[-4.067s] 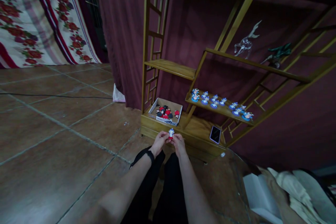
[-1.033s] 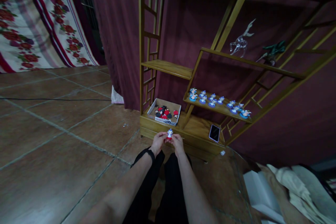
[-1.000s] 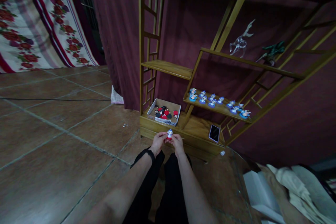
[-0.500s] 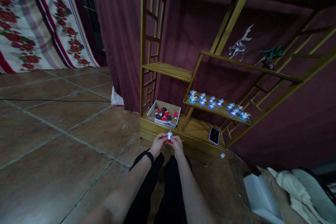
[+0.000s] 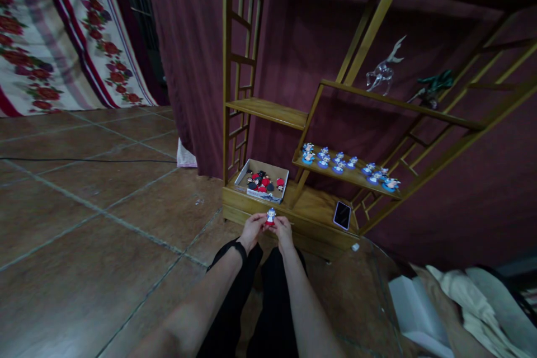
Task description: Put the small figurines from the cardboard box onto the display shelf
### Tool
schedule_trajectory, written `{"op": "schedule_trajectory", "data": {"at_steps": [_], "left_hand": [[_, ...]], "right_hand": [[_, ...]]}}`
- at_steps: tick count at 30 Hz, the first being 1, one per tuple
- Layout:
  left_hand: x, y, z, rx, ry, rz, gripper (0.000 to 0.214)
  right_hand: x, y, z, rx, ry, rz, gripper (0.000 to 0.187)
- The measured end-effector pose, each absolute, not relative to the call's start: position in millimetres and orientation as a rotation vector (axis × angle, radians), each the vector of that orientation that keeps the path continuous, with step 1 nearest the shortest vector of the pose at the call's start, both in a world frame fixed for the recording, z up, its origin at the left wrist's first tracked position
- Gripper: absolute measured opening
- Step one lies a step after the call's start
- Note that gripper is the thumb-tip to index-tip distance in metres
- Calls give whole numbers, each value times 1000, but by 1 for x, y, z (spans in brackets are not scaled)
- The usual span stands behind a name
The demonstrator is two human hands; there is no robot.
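A small figurine [image 5: 271, 216] with a white and blue top and a red base is pinched between my two hands, just in front of the lowest board of a wooden shelf unit [image 5: 268, 113]. My left hand [image 5: 252, 230], a dark band on its wrist, grips the figurine from the left. From the right, my right hand [image 5: 283, 232] is closed on it too. Behind them an open cardboard box [image 5: 263, 180] holds several red and black pieces. A row of several blue and white figurines [image 5: 346, 165] stands on the middle shelf.
A phone [image 5: 342, 215] lies flat on the bottom board, right of the box. A glass deer [image 5: 384, 71] and a green ornament [image 5: 434, 85] stand on the upper shelf. A cable [image 5: 84, 160] crosses the tiled floor. White paper and cloth [image 5: 453, 302] lie at lower right.
My hands have kept the figurine between them in nearly the same spot; only the view has shifted slightly.
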State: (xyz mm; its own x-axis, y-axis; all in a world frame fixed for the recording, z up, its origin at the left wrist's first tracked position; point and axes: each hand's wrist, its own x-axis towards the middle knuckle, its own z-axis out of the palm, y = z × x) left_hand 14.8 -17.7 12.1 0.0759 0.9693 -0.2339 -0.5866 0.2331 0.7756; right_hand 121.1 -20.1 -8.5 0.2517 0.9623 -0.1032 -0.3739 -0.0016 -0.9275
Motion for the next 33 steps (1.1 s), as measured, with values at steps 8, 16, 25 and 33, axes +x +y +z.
{"op": "schedule_trajectory", "data": {"at_steps": [8,16,25,33], "left_hand": [[15,-15,10,562,853,1247,16],[17,-15,12,562,860,1246,14],[16,-19,13,597,795,1211,19],[17,-17,7,642,765,1195,26]], "right_hand": [[123,-19,-11,-1066,-728,1189,26],[121,-22,-5,-1103,-737,1158,21],[117,-27,0,-1132,-768,1115,23],[115,-23,-5,-1204,-858,1038,33]]}}
